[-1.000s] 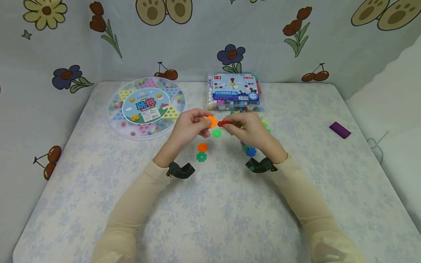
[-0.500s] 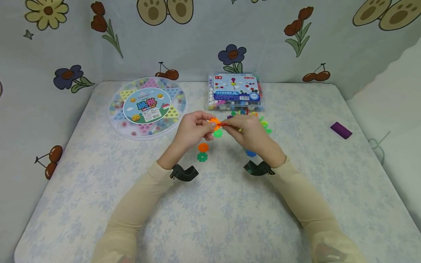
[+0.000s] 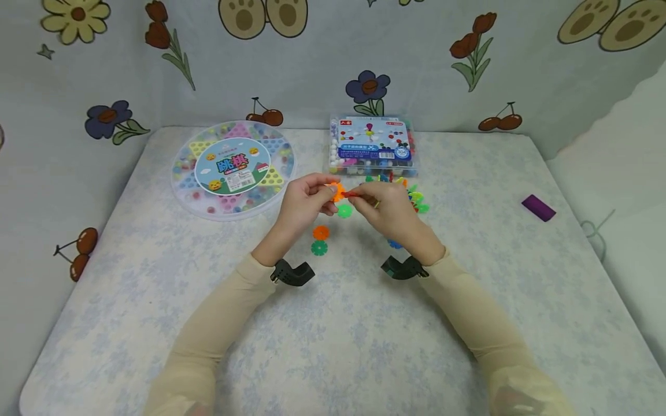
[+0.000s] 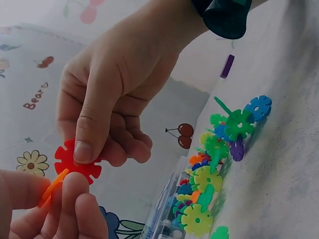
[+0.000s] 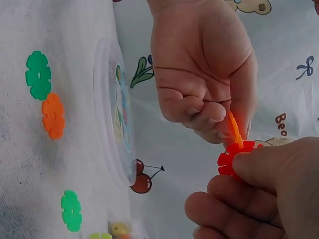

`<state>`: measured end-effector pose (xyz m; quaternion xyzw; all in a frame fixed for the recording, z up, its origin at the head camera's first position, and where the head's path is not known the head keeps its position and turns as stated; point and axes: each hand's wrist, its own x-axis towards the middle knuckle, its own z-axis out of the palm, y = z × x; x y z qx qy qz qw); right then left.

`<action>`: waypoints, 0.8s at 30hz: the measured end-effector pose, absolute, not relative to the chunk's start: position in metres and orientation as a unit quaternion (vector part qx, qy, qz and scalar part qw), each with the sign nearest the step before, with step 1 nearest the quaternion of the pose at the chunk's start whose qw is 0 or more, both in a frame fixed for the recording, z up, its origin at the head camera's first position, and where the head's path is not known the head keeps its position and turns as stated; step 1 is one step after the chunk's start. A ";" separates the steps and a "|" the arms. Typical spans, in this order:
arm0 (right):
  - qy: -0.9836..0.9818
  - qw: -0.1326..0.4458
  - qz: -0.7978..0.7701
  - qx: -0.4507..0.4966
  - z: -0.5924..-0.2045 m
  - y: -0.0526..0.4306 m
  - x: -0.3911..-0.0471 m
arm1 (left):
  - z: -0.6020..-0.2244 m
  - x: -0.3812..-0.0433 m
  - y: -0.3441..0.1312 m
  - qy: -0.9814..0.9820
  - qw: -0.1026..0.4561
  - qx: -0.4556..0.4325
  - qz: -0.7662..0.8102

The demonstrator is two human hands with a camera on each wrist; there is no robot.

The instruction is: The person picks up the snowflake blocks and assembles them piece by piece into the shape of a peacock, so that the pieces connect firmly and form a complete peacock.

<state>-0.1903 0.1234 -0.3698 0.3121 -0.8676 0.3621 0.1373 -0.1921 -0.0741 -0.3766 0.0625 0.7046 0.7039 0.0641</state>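
My left hand [image 3: 307, 202] pinches an orange snowflake disc [image 3: 338, 192] between thumb and fingers. From the other side, my right hand [image 3: 395, 211] grips a red snowflake disc [image 4: 79, 167], thumb flat against its face. The two notched discs meet edge to edge at an angle, the orange one standing crosswise at a slot of the red. Both are held up off the table. Below the hands lie a light green disc [image 3: 344, 211], another orange disc [image 3: 321, 233] and a darker green disc [image 3: 319, 248].
Behind my right hand is a pile of mixed snowflake discs [image 4: 217, 147]. At the back stand a clear box of coloured beads [image 3: 373, 144] and a round Chinese checkers set [image 3: 232, 170]. A purple piece [image 3: 538, 208] lies far right.
The red disc, a little apart from the orange one a second ago, has come against it. Both hands have drawn slightly closer together.
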 end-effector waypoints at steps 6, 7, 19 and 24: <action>-0.875 0.140 0.363 0.289 -0.369 0.125 -0.190 | -0.377 -0.194 -0.075 0.690 0.020 0.025 0.723; -0.876 0.142 0.364 0.282 -0.369 0.125 -0.190 | -0.377 -0.194 -0.075 0.679 0.011 0.016 0.734; -0.853 0.159 0.387 0.312 -0.371 0.121 -0.187 | -0.376 -0.187 -0.069 0.582 0.063 0.005 0.811; -0.846 0.190 0.373 0.331 -0.374 0.119 -0.186 | -0.380 -0.185 -0.063 0.590 0.045 0.003 0.806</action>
